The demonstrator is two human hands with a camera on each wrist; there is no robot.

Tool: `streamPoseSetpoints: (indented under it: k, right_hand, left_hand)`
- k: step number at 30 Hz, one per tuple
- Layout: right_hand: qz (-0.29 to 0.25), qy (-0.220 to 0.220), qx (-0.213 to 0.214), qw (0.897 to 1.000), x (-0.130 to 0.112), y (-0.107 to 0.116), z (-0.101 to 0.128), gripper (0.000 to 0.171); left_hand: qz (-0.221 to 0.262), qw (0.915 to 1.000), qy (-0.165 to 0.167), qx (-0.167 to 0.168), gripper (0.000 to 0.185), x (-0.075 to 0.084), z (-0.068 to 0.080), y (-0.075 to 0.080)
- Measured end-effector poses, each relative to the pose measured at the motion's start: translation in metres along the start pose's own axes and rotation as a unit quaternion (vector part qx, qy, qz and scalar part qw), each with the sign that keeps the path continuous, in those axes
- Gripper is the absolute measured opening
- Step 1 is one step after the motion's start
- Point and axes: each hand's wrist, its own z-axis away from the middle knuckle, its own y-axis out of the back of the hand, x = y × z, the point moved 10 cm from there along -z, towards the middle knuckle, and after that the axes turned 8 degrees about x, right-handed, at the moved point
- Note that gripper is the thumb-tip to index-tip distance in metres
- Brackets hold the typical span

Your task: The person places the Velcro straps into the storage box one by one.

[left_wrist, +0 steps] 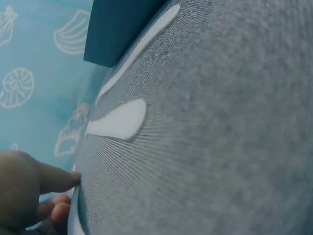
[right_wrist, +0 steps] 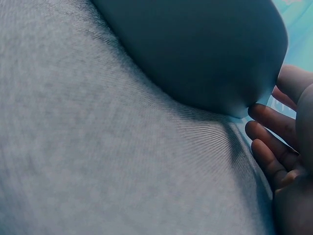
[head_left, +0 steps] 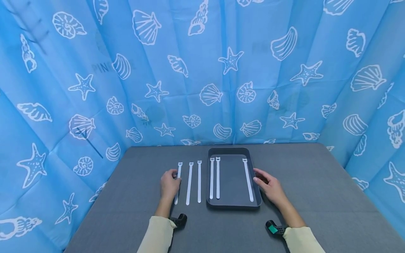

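Observation:
Three white straps lie side by side on the grey table (head_left: 316, 196), left of a dark tray (head_left: 234, 205). My left hand (head_left: 174, 174) lies over the leftmost strap (head_left: 179, 169), thumb and fingers pinching its edge; in the left wrist view the hand (left_wrist: 68, 196) is at the lower left. The middle strap (head_left: 189, 182) and the third strap (head_left: 199, 181) lie untouched. Inside the tray are two straps (head_left: 211, 177) on the left and a single strap (head_left: 248, 179) on the right. My right hand (head_left: 257, 175) rests with relaxed fingers (right_wrist: 266, 132) against the tray's right wall (right_wrist: 195, 49).
A blue curtain (head_left: 202, 70) with a shell and starfish print encloses the table at the back and on both sides. A dark wrist camera sits on each sleeve near the table's front edge. The tray's corner (left_wrist: 117, 29) shows beyond a blurred strap end (left_wrist: 120, 120).

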Motion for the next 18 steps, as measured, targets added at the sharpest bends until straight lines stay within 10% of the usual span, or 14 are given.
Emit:
streamPoseSetpoints:
  k: [18]
  right_hand:
    - [-0.008,-0.001,0.001,1.0,0.0,-0.0009,0.0002,0.044]
  left_hand:
    - [-0.039,0.9982,0.045,-0.002,0.054,-0.0044,0.0027,0.0076]
